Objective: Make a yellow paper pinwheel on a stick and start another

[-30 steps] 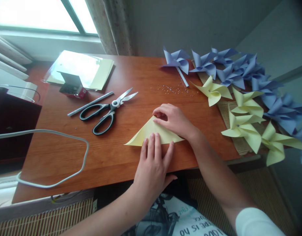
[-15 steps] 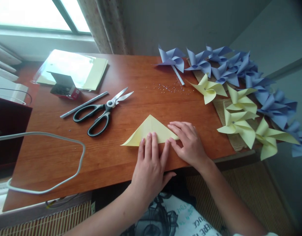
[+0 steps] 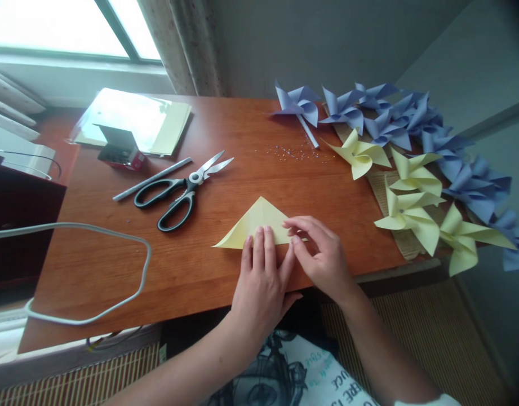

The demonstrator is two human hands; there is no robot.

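A sheet of yellow paper (image 3: 259,217), folded into a triangle, lies on the table with its point facing away from me. My left hand (image 3: 259,279) lies flat across its folded near edge, fingers stretched out over it. At the paper's right corner is my right hand (image 3: 322,254), its fingers bent and the thumb apart from the index finger. Those fingers partly hide the corner. Left of the paper lies a pair of black-handled scissors (image 3: 194,178) with parted blades, beside a thin grey paper stick (image 3: 153,179).
Several purple pinwheels (image 3: 388,128) and yellow pinwheels (image 3: 411,214) crowd the right side, one purple pinwheel (image 3: 297,104) on a stick. Small bits (image 3: 291,152) are scattered near it. An open small box (image 3: 122,152) and a paper stack (image 3: 174,127) stand back left; a white cable (image 3: 147,259) loops front left.
My right hand's index finger has bent and slid slightly left over the paper's right corner. My left hand stays on the near edge. The whole view has shifted slightly.
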